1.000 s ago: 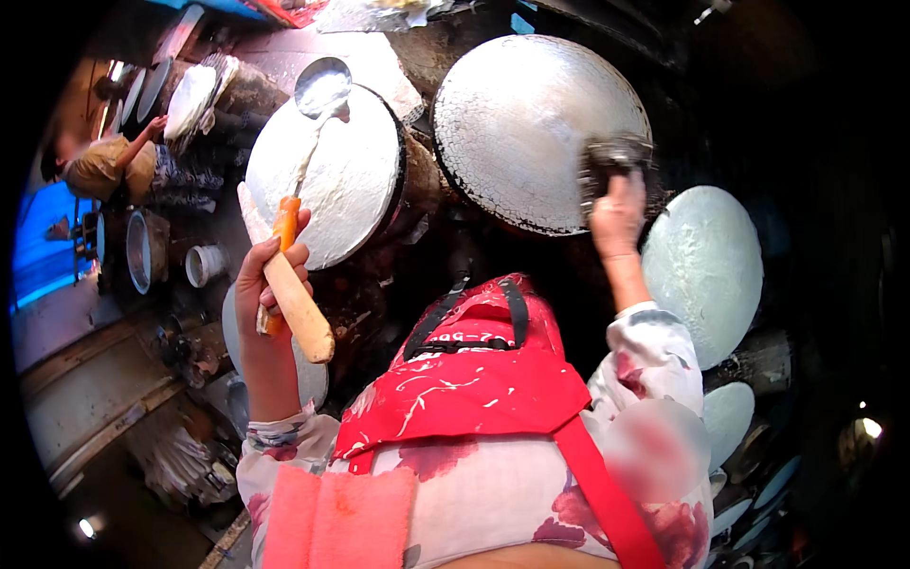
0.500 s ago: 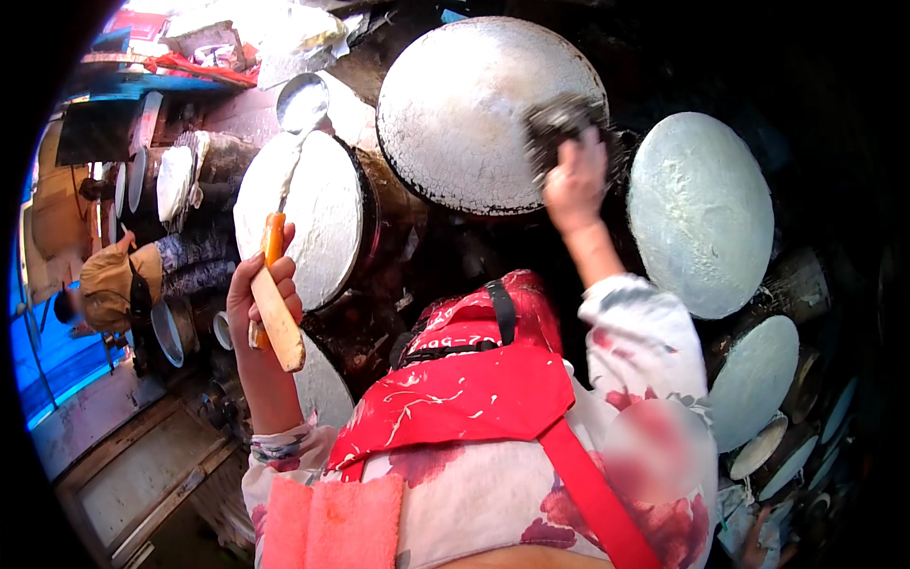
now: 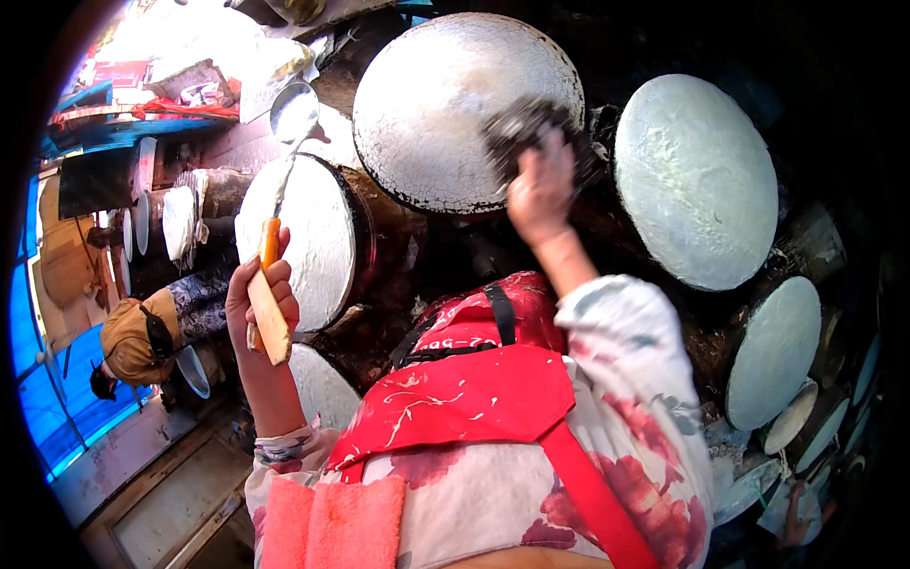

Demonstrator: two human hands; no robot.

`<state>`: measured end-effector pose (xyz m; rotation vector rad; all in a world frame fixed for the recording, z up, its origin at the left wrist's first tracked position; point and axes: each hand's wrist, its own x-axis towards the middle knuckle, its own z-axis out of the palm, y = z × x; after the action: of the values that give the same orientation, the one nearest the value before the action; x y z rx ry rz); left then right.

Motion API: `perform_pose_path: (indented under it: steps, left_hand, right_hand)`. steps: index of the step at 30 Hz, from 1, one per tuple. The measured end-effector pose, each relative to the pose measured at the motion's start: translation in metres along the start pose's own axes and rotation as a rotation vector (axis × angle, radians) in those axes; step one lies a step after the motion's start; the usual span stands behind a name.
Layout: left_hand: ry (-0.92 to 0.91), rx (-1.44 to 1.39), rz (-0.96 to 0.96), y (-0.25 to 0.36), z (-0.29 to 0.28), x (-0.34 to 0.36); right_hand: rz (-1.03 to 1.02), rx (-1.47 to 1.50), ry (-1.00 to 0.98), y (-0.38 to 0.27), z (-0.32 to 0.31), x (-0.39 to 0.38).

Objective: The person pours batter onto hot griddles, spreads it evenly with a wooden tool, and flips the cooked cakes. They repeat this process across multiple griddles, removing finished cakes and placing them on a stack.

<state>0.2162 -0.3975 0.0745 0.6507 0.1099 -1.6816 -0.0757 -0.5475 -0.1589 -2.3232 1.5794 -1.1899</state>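
My left hand point(image 3: 265, 289) is closed round the orange handle of a long-shafted metal ladle point(image 3: 295, 112). The ladle's bowl is whitish and lies beyond a round white-coated top point(image 3: 318, 256). A pale wooden flat-ended piece point(image 3: 269, 321) is in the same grip. My right hand point(image 3: 543, 190) is closed on a dark, shaggy scrubbing wad point(image 3: 523, 133), smeared by motion, so its kind is unclear. It rests over the right part of a large round dark-rimmed top point(image 3: 445, 109), whose white surface is cracked. My fingers partly hide the wad.
More round whitish tops stand at the right, one large point(image 3: 697, 180) and one lower down point(image 3: 775, 351). Another point(image 3: 322, 389) sits below my left wrist. At the far left a person point(image 3: 142, 332) in a tan top bends near several stands. A wooden frame point(image 3: 175, 474) lies lower left.
My right hand and the dark wad have shifted left across the large top. The left hand keeps its grip. My view has shifted slightly, and the person at the left has changed posture.
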Motion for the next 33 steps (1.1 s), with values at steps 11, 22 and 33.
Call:
perform_pose_path:
  steps: [11,22,33]
  left_hand:
    - [-0.024,-0.006,0.014,-0.009,0.016,0.01]
    - [0.035,-0.063,0.101,-0.004,0.003,-0.005]
    - [0.228,-0.127,0.309,-0.021,-0.001,-0.043]
  right_hand:
    - [0.403,0.107,-0.049,0.064,-0.006,0.055]
    - [0.265,-0.128,-0.03,0.043,0.019,0.07]
    - [-0.017,-0.122,-0.689,-0.016,0.195,0.287]
